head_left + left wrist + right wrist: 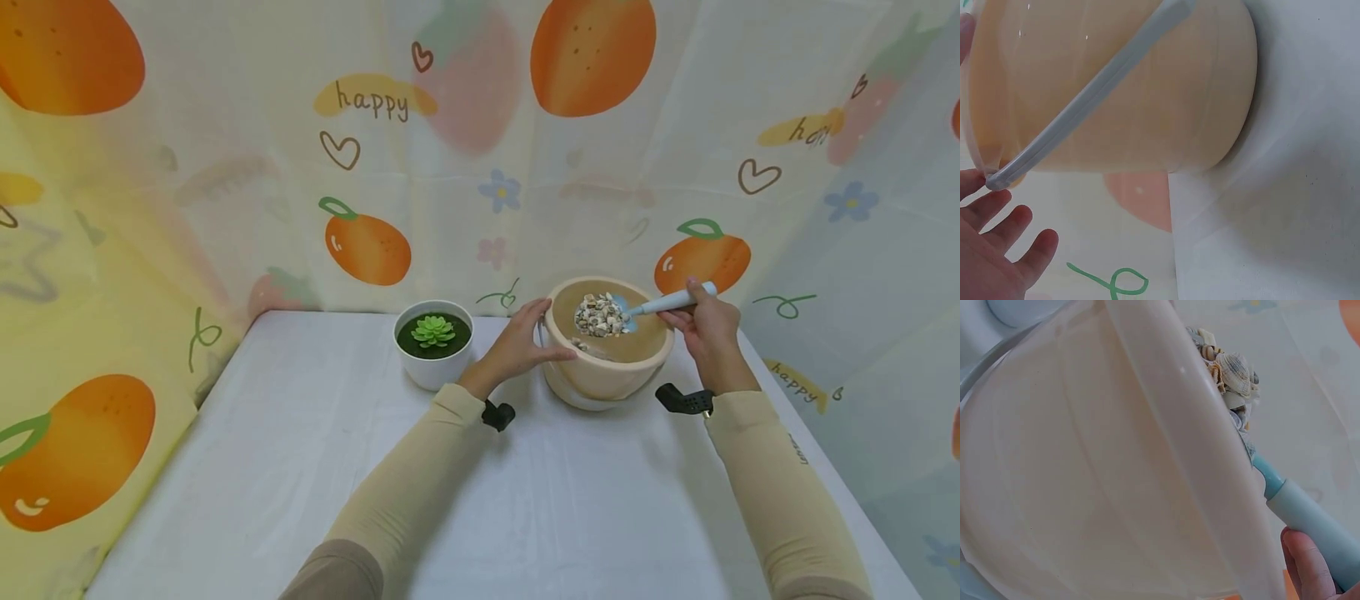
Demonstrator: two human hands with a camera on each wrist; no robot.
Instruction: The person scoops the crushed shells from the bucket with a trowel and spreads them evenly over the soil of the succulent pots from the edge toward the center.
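A peach-coloured plastic bucket stands on the table at centre right. My left hand holds its left side, thumb along the near rim and fingers by the grey carrying handle, which hangs down against the wall. My right hand grips the pale blue handle of a toy shovel. Heaped on the shovel's blade is a pile of small seashells, held over the bucket's mouth. A ribbed shell shows clearly in the right wrist view. A few more shells show inside the bucket near its front wall.
A white pot with a green succulent stands left of the bucket, close to my left wrist. The table has a white cloth. A fruit-patterned curtain rises right behind the table and along both sides.
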